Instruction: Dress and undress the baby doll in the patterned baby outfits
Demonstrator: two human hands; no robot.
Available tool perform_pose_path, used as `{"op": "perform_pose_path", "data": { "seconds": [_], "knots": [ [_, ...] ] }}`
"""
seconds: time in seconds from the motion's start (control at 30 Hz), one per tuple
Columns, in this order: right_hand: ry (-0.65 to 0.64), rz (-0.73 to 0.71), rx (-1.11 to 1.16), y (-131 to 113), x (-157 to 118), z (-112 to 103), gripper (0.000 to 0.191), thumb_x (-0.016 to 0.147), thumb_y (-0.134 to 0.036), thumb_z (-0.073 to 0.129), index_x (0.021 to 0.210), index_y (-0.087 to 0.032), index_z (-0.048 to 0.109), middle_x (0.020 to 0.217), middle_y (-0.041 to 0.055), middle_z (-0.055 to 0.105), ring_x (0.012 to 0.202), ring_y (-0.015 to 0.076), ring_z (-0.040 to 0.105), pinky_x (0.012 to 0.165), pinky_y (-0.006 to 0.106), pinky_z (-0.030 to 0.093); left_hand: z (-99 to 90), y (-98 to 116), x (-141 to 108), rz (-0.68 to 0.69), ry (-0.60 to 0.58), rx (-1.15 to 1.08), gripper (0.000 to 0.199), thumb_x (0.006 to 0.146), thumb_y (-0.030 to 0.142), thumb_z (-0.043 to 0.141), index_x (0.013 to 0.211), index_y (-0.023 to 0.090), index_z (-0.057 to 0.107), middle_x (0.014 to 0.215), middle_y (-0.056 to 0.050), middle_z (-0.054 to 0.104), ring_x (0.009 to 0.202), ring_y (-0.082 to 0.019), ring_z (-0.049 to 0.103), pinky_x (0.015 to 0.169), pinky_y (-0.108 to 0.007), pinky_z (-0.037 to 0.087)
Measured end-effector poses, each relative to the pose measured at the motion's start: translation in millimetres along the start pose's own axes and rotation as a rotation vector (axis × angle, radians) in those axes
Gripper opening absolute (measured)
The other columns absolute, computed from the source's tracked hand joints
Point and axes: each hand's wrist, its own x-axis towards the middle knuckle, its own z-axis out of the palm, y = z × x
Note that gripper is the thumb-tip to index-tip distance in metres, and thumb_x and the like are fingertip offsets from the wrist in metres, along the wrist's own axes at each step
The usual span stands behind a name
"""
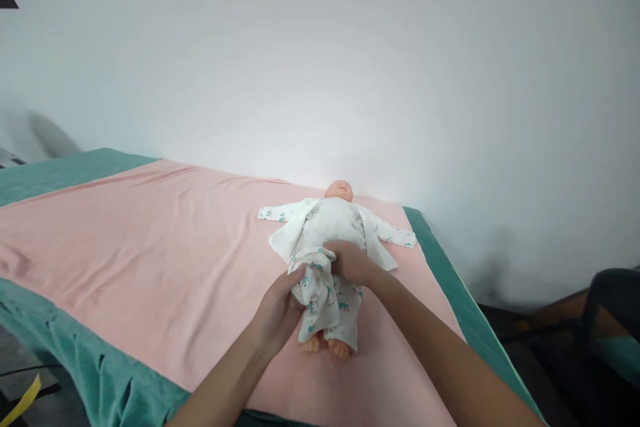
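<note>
Pink sheeting [175,260] spreads under the baby doll [333,225] in the head view, with green fabric [95,357] showing past its edges. Taking the doll's waist as the centre of a clock and the wall [320,67] as twelve, the doll lies on its back with its head [339,190] at twelve and its bare feet [339,348] at six. Its white cloth torso shows between the spread fronts of a white jacket [286,233], whose printed sleeves stretch out toward ten and two.

White printed trousers [320,290] cover the doll's legs, bunched and folded at the waist. At eight o'clock my left hand [281,310] is clamped on the bunched cloth, thumb on top and fingers beneath. At three o'clock my right hand [353,261] is at the waistband, against the doll's lower belly; its fingertips are hidden, so I cannot tell whether they are pinched together.

Farther out, a black chair [613,293] stands between three and four, past the bedding's edge, and a yellow strip [25,402] shows between eight and nine.
</note>
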Motion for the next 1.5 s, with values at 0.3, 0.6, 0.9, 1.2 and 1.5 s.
{"op": "perform_pose_path", "data": {
  "seconds": [0.3, 0.6, 0.9, 1.2, 1.5],
  "knots": [
    [-0.055, -0.074, -0.108, 0, -4, 9, 0.009, 0.074, -0.017, 0.059, 0.068, -0.019, 0.066, 0.084, 0.0042, 0.069, 0.087, 0.0198, 0.056, 0.082, 0.032, 0.035, 27.9, -67, -73, -0.028, 0.099, -0.358, 0.042, 0.089, 0.039, 0.057, 0.128, 0.023, 0.060, 0.127, -0.009, 0.063, 0.123, -0.025, 0.055, 0.103, -0.036, 0.045],
    [-0.058, -0.080, -0.080, 7, -8, 13, 0.012, 0.071, -0.017, 0.063, 0.071, -0.022, 0.073, 0.089, 0.0030, 0.072, 0.097, 0.0201, 0.057, 0.088, 0.031, 0.037, -8.5, -84, -85, -0.070, 0.559, 0.069, 0.055, 0.067, 0.040, 0.082, 0.115, 0.019, 0.066, 0.094, -0.007, 0.073, 0.069, -0.018, 0.070, 0.061, -0.026, 0.053],
    [-0.056, -0.039, -0.034, 7, -8, 15, 0.006, 0.070, -0.024, 0.068, 0.070, -0.024, 0.074, 0.087, 0.0012, 0.073, 0.098, 0.0202, 0.059, 0.090, 0.032, 0.036, -26.7, -70, -80, -0.046, 0.619, 0.342, 0.050, 0.067, 0.054, 0.077, 0.092, 0.013, 0.065, 0.055, 0.001, 0.057, 0.037, -0.011, 0.051, 0.034, -0.018, 0.032],
    [-0.098, -0.044, 0.035, 14, -4, 15, 0.009, 0.072, -0.020, 0.066, 0.071, -0.023, 0.075, 0.091, 0.0021, 0.074, 0.103, 0.0220, 0.058, 0.094, 0.036, 0.034, -2.6, -45, -74, -0.217, 0.457, 0.042, 0.035, 0.074, 0.031, 0.073, 0.102, 0.012, 0.065, 0.079, -0.007, 0.066, 0.052, -0.008, 0.055, 0.037, -0.013, 0.034],
    [-0.098, -0.065, 0.045, 13, -8, 15, 0.009, 0.073, -0.019, 0.066, 0.073, -0.025, 0.072, 0.094, -0.0014, 0.073, 0.107, 0.0201, 0.056, 0.098, 0.035, 0.031, -34.8, -34, -59, -0.118, 0.146, 0.364, 0.042, 0.079, 0.046, 0.069, 0.102, 0.010, 0.066, 0.075, -0.006, 0.063, 0.052, -0.010, 0.051, 0.048, -0.022, 0.044]
  ]
}}
